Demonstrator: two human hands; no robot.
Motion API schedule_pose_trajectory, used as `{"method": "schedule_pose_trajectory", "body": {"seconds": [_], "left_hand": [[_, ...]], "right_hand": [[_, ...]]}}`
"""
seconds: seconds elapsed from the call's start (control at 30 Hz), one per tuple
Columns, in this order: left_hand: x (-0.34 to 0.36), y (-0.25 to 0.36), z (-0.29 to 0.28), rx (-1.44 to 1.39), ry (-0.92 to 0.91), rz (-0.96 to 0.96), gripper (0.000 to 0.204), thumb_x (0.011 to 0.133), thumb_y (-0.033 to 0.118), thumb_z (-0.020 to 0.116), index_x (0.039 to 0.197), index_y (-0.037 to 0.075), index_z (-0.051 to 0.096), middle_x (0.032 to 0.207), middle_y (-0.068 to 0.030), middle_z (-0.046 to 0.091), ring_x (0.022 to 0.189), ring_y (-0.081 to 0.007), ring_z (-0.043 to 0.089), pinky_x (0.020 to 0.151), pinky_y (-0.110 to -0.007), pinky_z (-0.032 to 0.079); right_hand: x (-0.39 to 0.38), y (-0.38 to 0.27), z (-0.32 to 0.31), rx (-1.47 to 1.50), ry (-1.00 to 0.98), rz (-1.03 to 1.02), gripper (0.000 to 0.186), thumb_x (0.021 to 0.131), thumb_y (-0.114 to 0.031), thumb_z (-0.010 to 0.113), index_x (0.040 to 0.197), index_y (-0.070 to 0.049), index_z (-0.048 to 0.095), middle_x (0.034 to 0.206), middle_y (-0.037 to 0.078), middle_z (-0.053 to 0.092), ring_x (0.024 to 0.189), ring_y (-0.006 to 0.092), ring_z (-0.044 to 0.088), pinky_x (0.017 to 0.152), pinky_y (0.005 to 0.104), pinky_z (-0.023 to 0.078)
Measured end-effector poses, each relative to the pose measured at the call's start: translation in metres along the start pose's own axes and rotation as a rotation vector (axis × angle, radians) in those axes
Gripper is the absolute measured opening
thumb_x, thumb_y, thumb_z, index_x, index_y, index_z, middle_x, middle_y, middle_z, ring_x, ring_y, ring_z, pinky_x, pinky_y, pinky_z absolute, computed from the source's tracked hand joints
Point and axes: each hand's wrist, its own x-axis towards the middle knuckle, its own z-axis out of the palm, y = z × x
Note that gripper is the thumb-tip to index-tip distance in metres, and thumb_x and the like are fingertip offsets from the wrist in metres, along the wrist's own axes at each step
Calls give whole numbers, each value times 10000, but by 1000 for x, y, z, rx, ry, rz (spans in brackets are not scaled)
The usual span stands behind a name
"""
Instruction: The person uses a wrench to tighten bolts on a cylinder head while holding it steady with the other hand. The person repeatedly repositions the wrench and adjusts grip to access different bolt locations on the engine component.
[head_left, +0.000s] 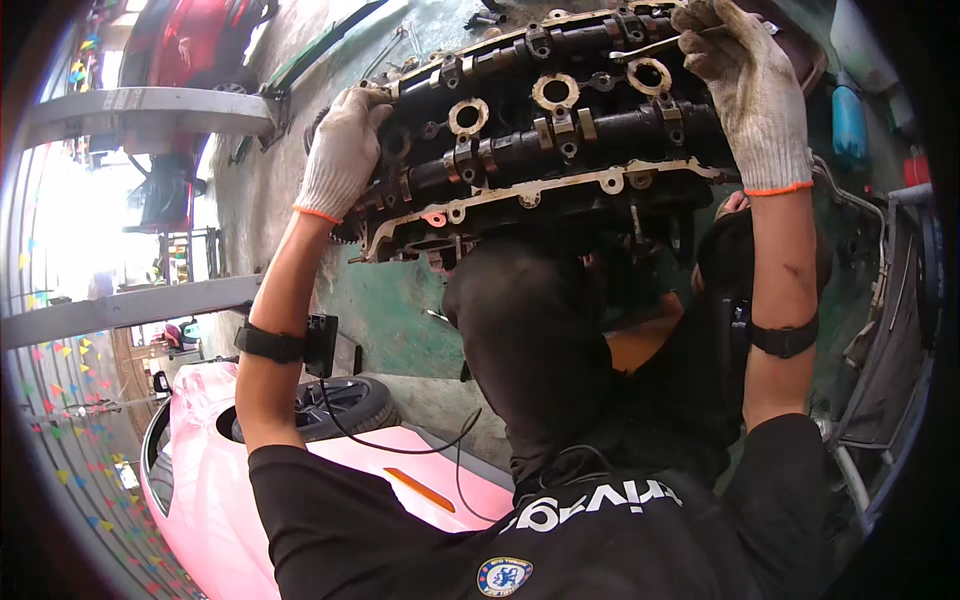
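Observation:
A cylinder head [540, 195] with dark camshafts and a pale, dirty gasket rim stretches across the top, in front of my knees. My left hand [345, 150], in a white knit glove with an orange cuff, is closed round its left end. At the upper right, my right hand [745, 85] wears a matching, soiled glove. Its fingers are curled round a thin metal tool [650, 48] that looks like a wrench, lying over the far camshaft; part of the tool is hidden by the glove. Round spark-plug openings [556, 91] sit between the camshafts.
Grey metal beams [150, 110] cross the left side. A pink car body panel [215, 480] and a black wheel [350, 400] lie at the lower left. A blue bottle [848, 122] stands at the right, near a metal-framed rack [885, 330]. Loose tools [405, 45] lie beyond the cylinder head.

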Motion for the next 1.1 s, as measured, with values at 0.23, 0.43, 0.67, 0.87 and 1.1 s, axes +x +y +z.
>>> {"method": "schedule_pose_trajectory", "body": {"seconds": [0.23, 0.43, 0.67, 0.87, 1.1], "left_hand": [[-1, 15, -7, -98, -35, -197, 207, 976, 146, 660, 1106, -11, 694, 998, -240, 713, 992, -400, 692, 882, -428, 528], [6, -5, -31, -4, -209, 178, 337, 984, 115, 661, 1320, 94, 666, 1224, -170, 653, 1061, -364, 679, 919, -413, 542], [19, -27, -35, 64, -319, 374, 392, 957, 123, 703, 1347, 114, 660, 1223, -159, 656, 1077, -332, 684, 898, -393, 569], [27, -32, -36, 84, -237, 517, 340, 884, 74, 736, 1222, 100, 722, 1055, -99, 699, 975, -299, 669, 838, -395, 570], [19, -30, -23, 143, -154, 520, 241, 875, 73, 743, 1111, 55, 696, 1028, -123, 693, 958, -330, 664, 801, -425, 560]], "right_hand": [[5, -2, -5, 66, -75, 94, 144, 1021, -199, 598, 984, -80, 669, 873, 74, 710, 783, 176, 669, 659, 279, 525], [6, 0, -10, 76, -64, 55, 136, 1015, -206, 613, 975, -87, 665, 863, 72, 705, 762, 181, 668, 638, 283, 521], [5, 1, -8, 61, -40, -12, 145, 1018, -226, 615, 986, -94, 664, 868, 60, 700, 767, 180, 670, 634, 285, 518], [3, 2, -4, 75, -44, -63, 158, 1022, -244, 612, 994, -99, 667, 871, 47, 697, 782, 172, 675, 639, 281, 515], [-3, 4, 4, 72, -126, -174, 139, 1005, -208, 645, 959, -79, 669, 847, 65, 703, 764, 177, 674, 634, 276, 508]]}}
